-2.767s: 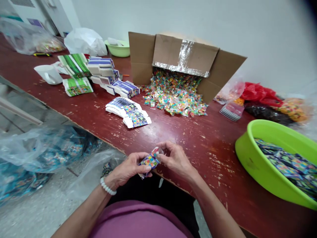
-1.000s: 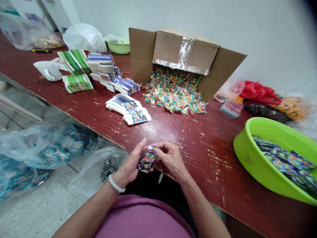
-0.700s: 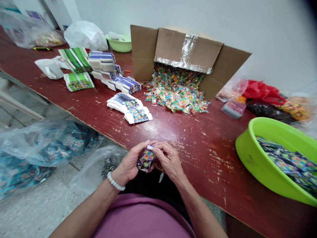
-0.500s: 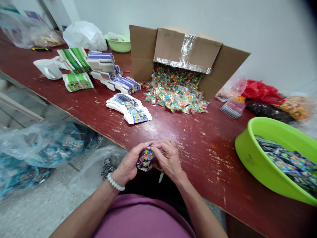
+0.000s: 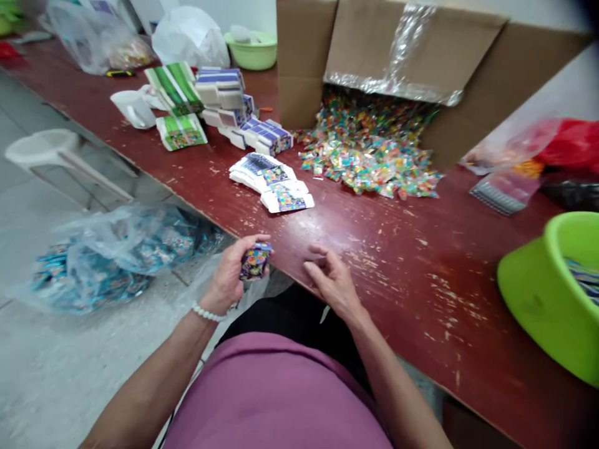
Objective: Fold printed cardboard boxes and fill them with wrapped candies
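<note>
My left hand [image 5: 229,271], with a pale bead bracelet at the wrist, is closed around a small printed carton [image 5: 256,260] in purple and bright colours, over the table's front edge. To its right my right hand [image 5: 331,280] is empty, its fingers curled loosely and apart just above the red table [image 5: 374,274]. Beyond the hands lies a fanned pile of flat unfolded cartons [image 5: 271,181]. Behind that pile, a heap of small wrapped candies [image 5: 374,162] spills from a cardboard box [image 5: 416,56].
Bundled green cartons [image 5: 181,132] and purple cartons [image 5: 266,134] stand back left beside a white mug [image 5: 133,109]. A green basin [image 5: 538,299] with packets is at right. On the floor lies a clear bag of blue packets [image 5: 107,255]; a white stool [image 5: 47,146] stands behind.
Both hands were together on the carton; now the right hand has let go and moved off to the right. The left hand carries the carton leftward. The view has shifted.
</note>
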Tool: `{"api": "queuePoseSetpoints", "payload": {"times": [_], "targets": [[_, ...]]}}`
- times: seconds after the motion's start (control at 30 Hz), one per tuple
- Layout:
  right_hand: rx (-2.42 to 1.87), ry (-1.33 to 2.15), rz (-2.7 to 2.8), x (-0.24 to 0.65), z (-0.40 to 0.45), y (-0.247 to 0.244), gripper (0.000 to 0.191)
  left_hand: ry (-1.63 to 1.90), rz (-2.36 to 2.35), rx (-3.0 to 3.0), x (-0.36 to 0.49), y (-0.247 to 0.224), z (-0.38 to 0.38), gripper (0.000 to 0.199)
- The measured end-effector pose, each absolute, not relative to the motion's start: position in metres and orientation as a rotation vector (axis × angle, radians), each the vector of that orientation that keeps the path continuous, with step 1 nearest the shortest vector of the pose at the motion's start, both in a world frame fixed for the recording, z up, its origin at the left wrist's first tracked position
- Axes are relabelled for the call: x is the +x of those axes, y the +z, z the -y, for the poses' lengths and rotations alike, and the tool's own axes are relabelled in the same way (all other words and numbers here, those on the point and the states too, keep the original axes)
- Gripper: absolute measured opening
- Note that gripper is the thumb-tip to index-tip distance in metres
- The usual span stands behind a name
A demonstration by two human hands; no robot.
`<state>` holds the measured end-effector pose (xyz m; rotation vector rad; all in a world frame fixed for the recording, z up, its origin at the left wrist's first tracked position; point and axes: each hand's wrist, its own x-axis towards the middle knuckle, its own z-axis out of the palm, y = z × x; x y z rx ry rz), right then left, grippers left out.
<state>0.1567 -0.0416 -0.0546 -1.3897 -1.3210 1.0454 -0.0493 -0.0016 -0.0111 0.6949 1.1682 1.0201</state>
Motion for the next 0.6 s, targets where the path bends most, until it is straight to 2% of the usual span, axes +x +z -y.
{"api": "queuePoseSetpoints", "payload": {"times": [0.17,0.27,0.47,0.6], "targets": [[-1.467,1.012,1.308,0.173,0.037,-0.065,0.03,1.124,-1.569,0.94,-0.13,-0.048,-0.003,0.051],[-1.502,0.919,1.354,0.172,0.036,-0.066,0.027,1.169,-1.851,1.233,-0.152,-0.064,-0.012,0.048],[-1.522,0.708,1.464,0.166,0.036,-0.069,0.02,0.934,-1.871,2.111,-0.082,-0.035,-0.055,0.039],[-1.499,0.674,1.489,0.166,0.039,-0.073,0.019,0.47,-1.812,2.476,-0.024,-0.025,-0.089,0.066]]}}
